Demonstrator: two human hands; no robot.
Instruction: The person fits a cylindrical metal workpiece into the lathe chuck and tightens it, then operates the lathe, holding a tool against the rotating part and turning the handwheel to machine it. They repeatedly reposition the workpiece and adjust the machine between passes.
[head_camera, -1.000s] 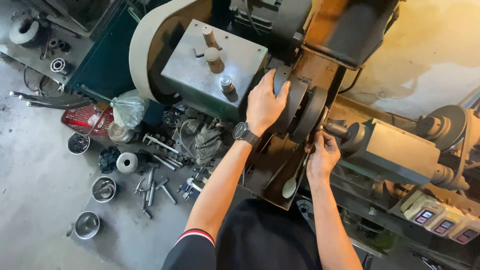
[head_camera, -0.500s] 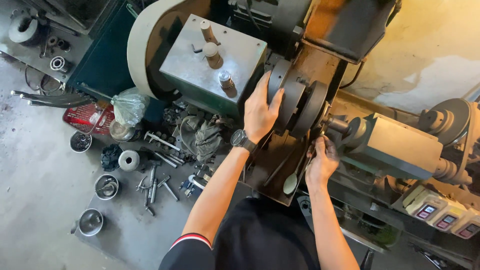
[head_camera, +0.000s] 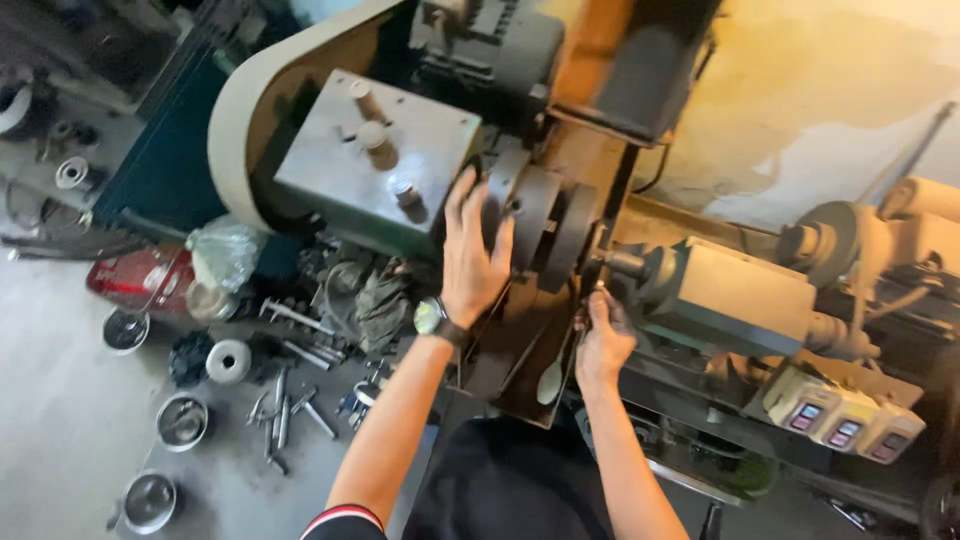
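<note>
Concrete floor (head_camera: 60, 430) and a stained wall surround a big old lathe (head_camera: 720, 290) in this workshop. At its headstock end sits a grey metal box (head_camera: 375, 160) with knobs on top. Beside the box, the left hand (head_camera: 473, 250) lies flat with released grip on the dark chuck (head_camera: 535, 215). The right hand (head_camera: 600, 340) is lower, its grip clenched on a small part just below the spindle; which part, I cannot tell. Steel bowls (head_camera: 182, 420) and loose bolts (head_camera: 285, 400) lie on the floor near the machine's left edge.
</note>
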